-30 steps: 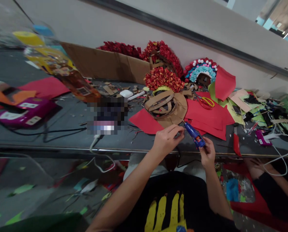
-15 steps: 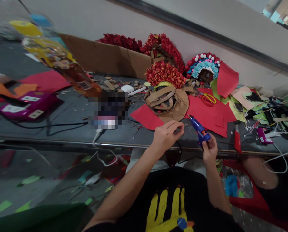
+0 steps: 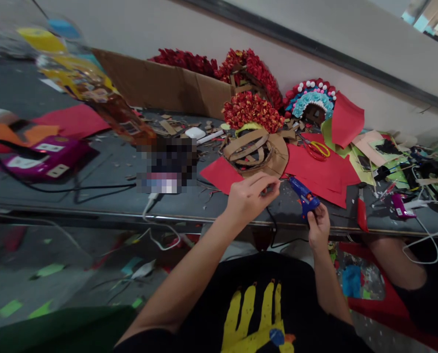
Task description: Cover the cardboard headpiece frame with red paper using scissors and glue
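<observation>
Right hand (image 3: 317,226) grips the blue glue gun (image 3: 302,198) above the counter (image 3: 104,196) edge, left hand (image 3: 248,198) pinching what seems a small scrap by its nozzle: keep fingertips clear, squeeze gently

Craft wkshp: paper scraps (image 3: 325,174), scissors (image 3: 316,149)

A long dark grey worktable (image 3: 104,171) with a pale metal front edge runs across the view, tilted down to the right. Behind it rises a plain off-white wall (image 3: 160,29), crossed by a dark grey horizontal rail (image 3: 314,49). Top right, a bright window opening (image 3: 430,17) lets in daylight. Below the table, the grey concrete floor (image 3: 57,264) is littered with green and red paper scraps. A red plastic stool (image 3: 369,304) stands at the lower right.
</observation>
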### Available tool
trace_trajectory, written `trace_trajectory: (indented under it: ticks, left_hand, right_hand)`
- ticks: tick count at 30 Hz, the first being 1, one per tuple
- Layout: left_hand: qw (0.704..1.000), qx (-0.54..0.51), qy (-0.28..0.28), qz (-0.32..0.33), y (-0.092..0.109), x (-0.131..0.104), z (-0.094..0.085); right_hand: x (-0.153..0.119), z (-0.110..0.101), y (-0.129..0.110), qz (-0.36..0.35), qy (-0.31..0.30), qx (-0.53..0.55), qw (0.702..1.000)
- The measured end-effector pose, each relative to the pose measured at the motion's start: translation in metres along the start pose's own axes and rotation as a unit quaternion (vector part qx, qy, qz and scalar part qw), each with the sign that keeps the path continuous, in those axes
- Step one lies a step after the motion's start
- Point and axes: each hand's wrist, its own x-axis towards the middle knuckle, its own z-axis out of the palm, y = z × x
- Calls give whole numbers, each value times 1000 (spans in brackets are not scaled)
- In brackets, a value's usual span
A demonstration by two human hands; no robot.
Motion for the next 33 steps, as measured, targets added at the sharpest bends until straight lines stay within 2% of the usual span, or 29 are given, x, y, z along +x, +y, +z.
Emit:
trace_trajectory:
  ticks: [3, 7, 11, 14, 16, 19, 22, 25, 30, 33]
  left_hand:
    - [999, 13, -17, 31, -2, 26, -11]
    - [994, 35, -77, 73, -3, 81, -30]
    - [977, 66, -178, 96, -2, 137, -40]
    - [955, 130, -253, 88, -2, 161, -38]
    - [945, 150, -281, 80, -6, 165, -36]
    - [941, 158, -291, 74, -18, 158, -33]
    - [934, 199, -290, 58, -38, 146, -33]
    - [923, 244, -294, 49, -62, 136, -33]
    - [907, 292, -303, 26, -98, 123, -32]
    - [908, 288, -305, -20, -112, 121, -33]
  right_hand:
    - [0, 0, -2, 2, -26, -9, 1000]
    - [-2, -1, -6, 13, -65, -38, 997]
    - [-5, 2, -13, -12, -127, -86, 988]
    - [-3, 5, -20, -47, -177, -124, 975]
    - [3, 3, -25, -72, -168, -140, 973]
    - [21, -9, -27, -91, -82, -150, 981]
    - [44, -31, -25, -86, 8, -164, 983]
    - [65, -58, -24, -95, 51, -193, 975]
    - [95, -92, -33, -135, 71, -329, 932]
    - [118, -101, -43, -116, 77, -415, 899]
